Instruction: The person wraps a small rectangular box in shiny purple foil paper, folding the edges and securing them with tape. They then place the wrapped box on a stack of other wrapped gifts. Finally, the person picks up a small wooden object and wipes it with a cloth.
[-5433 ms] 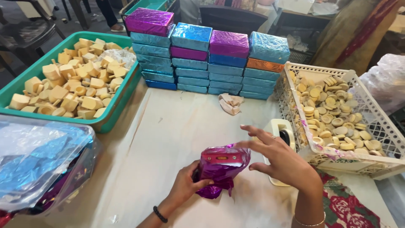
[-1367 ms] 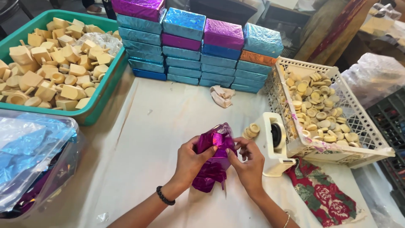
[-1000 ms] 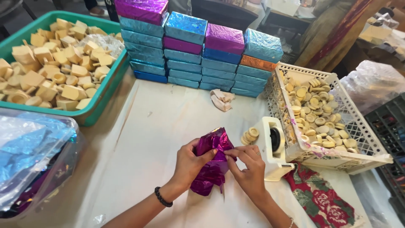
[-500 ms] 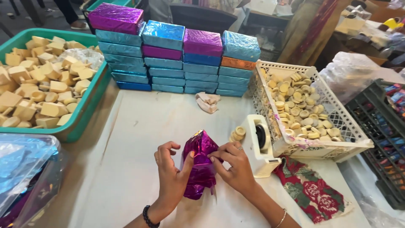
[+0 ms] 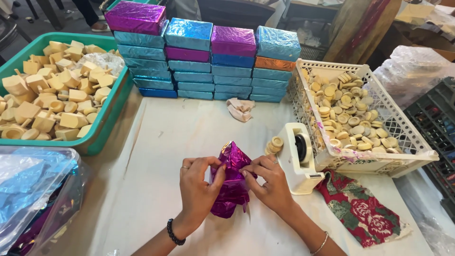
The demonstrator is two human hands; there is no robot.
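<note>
Head view, hands at table centre. Both hands are on the purple foil parcel (image 5: 231, 178), which stands on the white table top (image 5: 166, 142) between them. Left hand (image 5: 198, 186) is pressed against its left face, thumb and fingers pinched on the foil near the top. Right hand (image 5: 269, 182) is on the right face, fingertips clamped on a fold just under the peak. So both hands are closed on the parcel; neither is nearer than the other.

Long axis: I read the parcel as running away from the wearer, the pointed foil end far and up, a loose crumpled tail toward the body. What is inside I cannot tell; the foil hides it.

Surroundings:
- white tape dispenser (image 5: 297, 156) just beside the right hand, a small stack of round pale discs (image 5: 274, 144) touching its left side
- white lattice basket (image 5: 407, 137) of similar discs behind it
- floral cloth (image 5: 365, 208) to the right of the right forearm
- green crate (image 5: 106, 123) of pale wooden blocks, far left
- stacks of foil-wrapped boxes (image 5: 213, 66) along the back
- clear bag of foil sheets (image 5: 33, 189) at near left

Nothing lies between the hands and the parcel.
</note>
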